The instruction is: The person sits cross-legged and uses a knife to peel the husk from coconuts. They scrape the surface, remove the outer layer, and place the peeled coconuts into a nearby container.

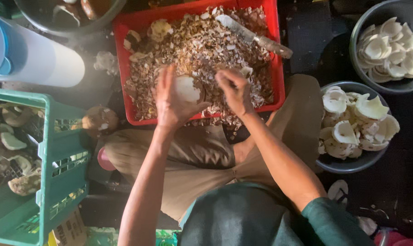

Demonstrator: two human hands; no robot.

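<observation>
Both forearms reach up from the lower middle of the frame. At centre, the left hand [172, 102] curls around a white coconut piece [188, 89], gripping it, while the right hand [234, 89] pinches closed at its edge. Beyond them the red tray [279, 68] is heaped with brown parings, a knife [254, 36] lying on top. At right, two grey bowls [352, 166] already hold many white pieces; the green crate [56, 150] at left holds more.

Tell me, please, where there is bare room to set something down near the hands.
Bare dark floor lies between the red tray and the green crate, and right of the tray below the upper grey bowl. The tray brims with shavings; both bowls are full.
</observation>
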